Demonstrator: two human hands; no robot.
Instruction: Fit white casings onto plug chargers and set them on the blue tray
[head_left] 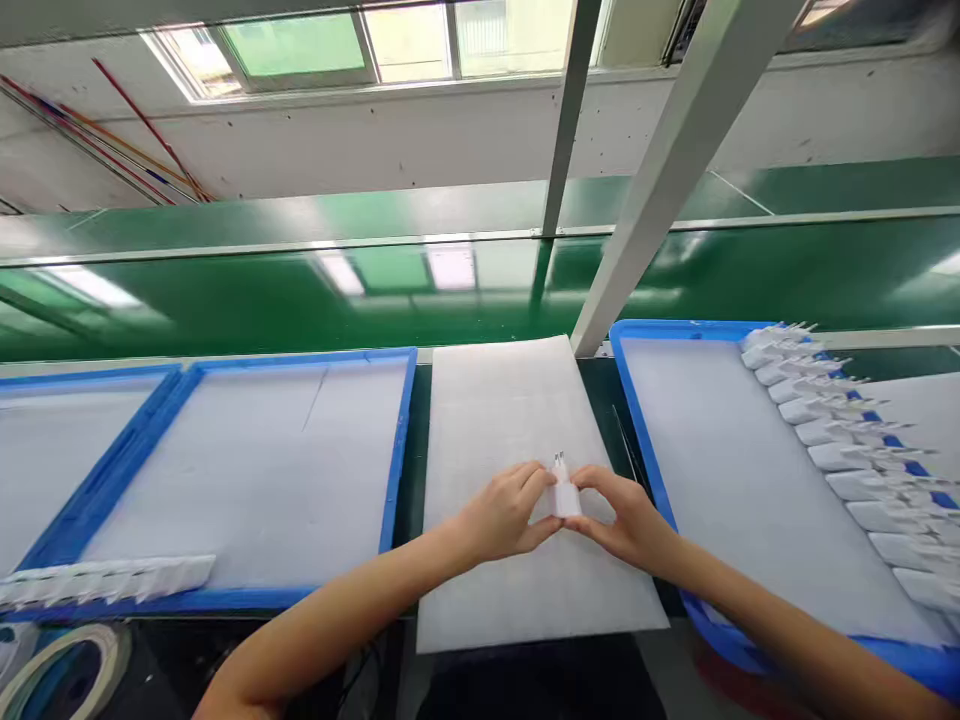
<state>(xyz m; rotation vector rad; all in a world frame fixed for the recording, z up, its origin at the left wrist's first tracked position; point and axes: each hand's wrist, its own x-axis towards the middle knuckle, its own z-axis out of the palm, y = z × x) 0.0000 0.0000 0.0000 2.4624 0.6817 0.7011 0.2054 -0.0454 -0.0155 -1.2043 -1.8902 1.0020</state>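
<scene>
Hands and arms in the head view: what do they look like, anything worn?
Left hand and right hand: both bare, five-fingered, no gloves. Left forearm and right forearm: slender, no sleeves in view, no watch, bracelet or cables. No rings or markings that I can make out; nails too small to judge.

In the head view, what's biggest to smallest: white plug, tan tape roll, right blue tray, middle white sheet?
1. Right blue tray
2. Middle white sheet
3. Tan tape roll, partly cut off
4. White plug
</scene>
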